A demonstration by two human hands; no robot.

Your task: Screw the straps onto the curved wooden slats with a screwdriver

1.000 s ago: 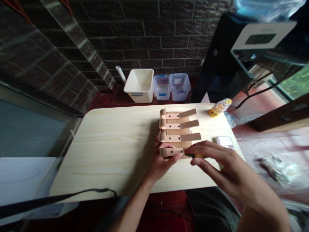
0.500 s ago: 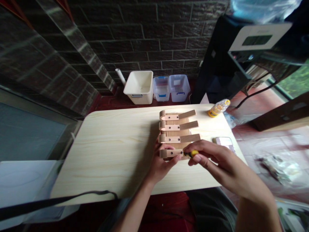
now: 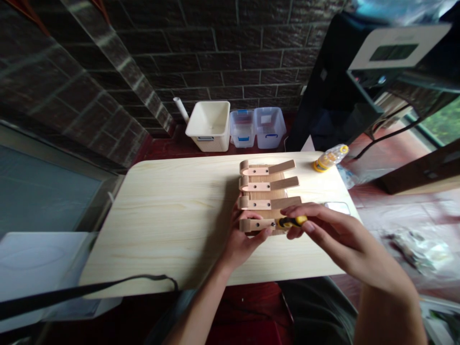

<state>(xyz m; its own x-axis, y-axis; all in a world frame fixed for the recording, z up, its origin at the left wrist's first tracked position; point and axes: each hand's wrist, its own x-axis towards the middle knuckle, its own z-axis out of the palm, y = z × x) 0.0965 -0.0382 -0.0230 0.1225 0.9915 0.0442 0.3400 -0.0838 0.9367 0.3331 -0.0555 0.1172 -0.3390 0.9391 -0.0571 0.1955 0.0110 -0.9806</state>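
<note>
A wooden rack (image 3: 264,195) with several hooked arms, each showing dark screws, sits right of the table's middle. My left hand (image 3: 244,242) grips its near left corner, thumb on the nearest hook piece (image 3: 251,224) and fingers behind it. In my right hand (image 3: 323,230) is a yellow and black screwdriver (image 3: 293,222), held between thumb and fingers. Its tip points left at the right-hand screw of the nearest hook piece; whether it touches the screw is too small to tell.
On the pale wooden table (image 3: 172,206), a clear bottle with yellow parts (image 3: 330,158) stands at the back right, and a phone (image 3: 337,208) lies by the right edge. Behind are a cream bin (image 3: 210,127) and two clear bins (image 3: 269,127). A dark strap (image 3: 108,285) crosses the front left.
My right hand has shifted slightly right, and more of the screwdriver's handle now shows. My left hand keeps its hold on the rack. The whole view has shifted a little.
</note>
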